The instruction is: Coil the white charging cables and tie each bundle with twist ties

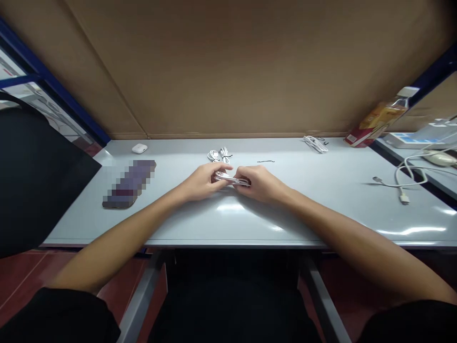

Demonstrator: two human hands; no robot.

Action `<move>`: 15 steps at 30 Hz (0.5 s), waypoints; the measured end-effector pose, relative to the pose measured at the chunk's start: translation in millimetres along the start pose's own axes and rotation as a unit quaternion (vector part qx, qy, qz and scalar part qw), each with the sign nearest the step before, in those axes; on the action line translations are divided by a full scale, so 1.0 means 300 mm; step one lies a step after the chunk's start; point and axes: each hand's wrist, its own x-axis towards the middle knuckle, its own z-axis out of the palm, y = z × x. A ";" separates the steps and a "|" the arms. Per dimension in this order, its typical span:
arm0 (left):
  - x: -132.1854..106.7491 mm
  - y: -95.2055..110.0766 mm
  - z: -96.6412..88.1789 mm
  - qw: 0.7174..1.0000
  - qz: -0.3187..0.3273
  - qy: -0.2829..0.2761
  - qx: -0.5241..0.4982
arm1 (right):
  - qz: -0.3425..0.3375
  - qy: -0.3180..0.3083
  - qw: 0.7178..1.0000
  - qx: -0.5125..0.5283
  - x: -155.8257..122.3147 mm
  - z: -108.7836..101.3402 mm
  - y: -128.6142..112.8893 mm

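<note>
Both of my hands meet over the middle of the table, closed on one folded bundle of white cable (pixel 232 179). My left hand (pixel 204 182) grips the bundle's left end, and my right hand (pixel 262 183) pinches its right end. Fingers hide part of the cable. Just beyond my left hand lie two coiled white cables, one (pixel 213 155) on the left and one (pixel 225 155) on the right, the latter with a dark tie. A short black twist tie (pixel 266 161) rests on the table beyond my right hand.
A blurred-out phone (pixel 130 185) and a white earbud case (pixel 139 148) are on the left. Another bundled white cable (pixel 316 144) lies at the back right, near a bottle (pixel 380 116). A loose white cable (pixel 410 183) spreads over the table's (pixel 321 195) right side.
</note>
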 end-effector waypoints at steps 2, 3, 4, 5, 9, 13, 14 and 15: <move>0.009 -0.001 -0.006 0.991 -0.053 0.033 -0.119 | 0.026 0.040 0.998 0.040 0.004 -0.004 -0.002; 0.011 0.003 -0.008 0.980 -0.077 0.051 -0.179 | 0.041 0.067 0.995 0.059 0.006 -0.005 -0.004; 0.012 0.010 -0.007 0.965 -0.098 0.064 -0.234 | 0.054 0.098 0.991 0.076 0.008 -0.006 -0.007; 0.011 0.018 -0.004 0.950 -0.117 0.065 -0.282 | 0.064 0.131 0.985 0.088 0.010 -0.004 -0.011; -0.005 0.043 0.046 0.898 -0.122 -0.063 -0.418 | 0.051 0.227 0.971 0.058 0.009 0.027 -0.022; -0.015 0.033 0.123 0.877 -0.085 -0.051 -0.470 | -0.028 0.198 0.979 -0.029 -0.001 0.078 -0.032; -0.014 0.027 0.135 0.870 -0.084 -0.039 -0.485 | -0.049 0.185 0.981 -0.043 -0.003 0.084 -0.035; -0.011 0.022 0.144 0.864 -0.082 -0.027 -0.495 | -0.069 0.174 0.981 -0.049 -0.004 0.086 -0.040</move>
